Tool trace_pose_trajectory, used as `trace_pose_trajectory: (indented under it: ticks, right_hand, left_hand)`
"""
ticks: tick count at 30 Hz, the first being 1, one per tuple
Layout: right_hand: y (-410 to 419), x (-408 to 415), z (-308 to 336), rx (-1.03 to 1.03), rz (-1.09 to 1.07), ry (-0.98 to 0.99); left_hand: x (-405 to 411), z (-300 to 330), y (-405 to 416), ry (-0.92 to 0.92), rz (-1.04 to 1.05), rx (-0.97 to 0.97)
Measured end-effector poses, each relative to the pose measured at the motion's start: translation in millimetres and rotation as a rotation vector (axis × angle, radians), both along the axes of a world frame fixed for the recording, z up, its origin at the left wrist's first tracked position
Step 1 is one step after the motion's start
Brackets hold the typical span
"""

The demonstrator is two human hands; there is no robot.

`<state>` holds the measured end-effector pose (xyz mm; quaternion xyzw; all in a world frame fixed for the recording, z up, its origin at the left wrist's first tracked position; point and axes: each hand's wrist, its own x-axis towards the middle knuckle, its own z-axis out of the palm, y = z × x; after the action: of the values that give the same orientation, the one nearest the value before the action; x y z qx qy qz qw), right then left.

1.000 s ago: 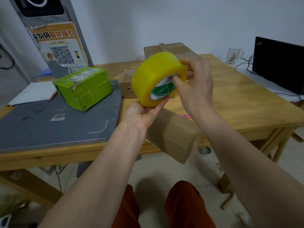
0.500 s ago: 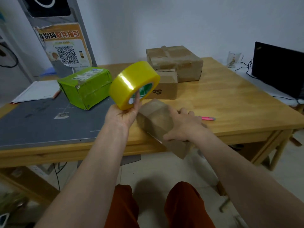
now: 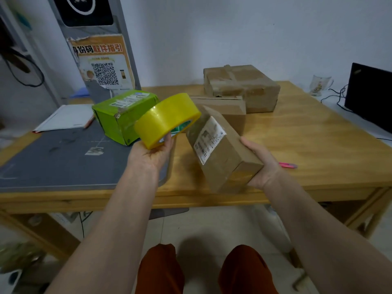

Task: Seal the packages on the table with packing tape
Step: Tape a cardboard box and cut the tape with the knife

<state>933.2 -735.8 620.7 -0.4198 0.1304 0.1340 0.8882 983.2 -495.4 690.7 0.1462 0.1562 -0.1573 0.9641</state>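
Observation:
My left hand [image 3: 151, 154] holds a yellow roll of packing tape [image 3: 166, 119] up above the table, gripping it from below. My right hand [image 3: 262, 164] grips a small brown cardboard package [image 3: 220, 150] from its right side and keeps it tilted above the table's front edge; a white shipping label faces up on it. A green box [image 3: 122, 114] sits on the grey mat behind the tape. Two more brown boxes stand farther back: a small one [image 3: 224, 108] and a large taped one [image 3: 241, 87].
The wooden table [image 3: 307, 149] carries a grey cutting mat [image 3: 59, 160] on the left, a white notebook [image 3: 65, 117] behind it and a pink cutter [image 3: 288, 165] at the right. A glass mug [image 3: 319, 84] and a black monitor [image 3: 371, 96] stand at the far right.
My right hand left the tape roll, took hold of the brown package at the table edge and lifted it, turning its label side up. The left hand carried the tape leftwards and lower.

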Motion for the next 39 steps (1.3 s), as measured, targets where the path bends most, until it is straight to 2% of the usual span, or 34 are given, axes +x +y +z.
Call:
trace_pose_trajectory:
  ticks: [3, 7, 13, 22, 29, 34, 39]
  right_hand:
    - [8, 2, -21, 0.168, -0.073, -0.013]
    - [11, 10, -33, 0.219, -0.198, 0.077]
    - [2, 6, -24, 0.02, -0.014, 0.094]
    - [-5, 2, -11, -0.179, -0.039, 0.013]
    - [-22, 4, 1, -0.224, 0.137, -0.319]
    - [-19, 15, 7, -0.384, 0.111, -0.331]
    - [-10, 17, -2, -0.445, 0.09, -0.267]
  left_hand:
    - [4, -4, -3, 0.035, 0.007, 0.003]
    - [9, -16, -6, 0.108, 0.005, -0.058]
    - [15, -27, -10, 0.163, 0.008, -0.072]
    - [14, -18, -13, 0.151, 0.014, -0.124]
    - [15, -7, -4, 0.094, 0.049, -0.168]
    - [16, -4, 1, 0.089, 0.066, -0.161]
    - [18, -5, 3, 0.099, 0.069, -0.166]
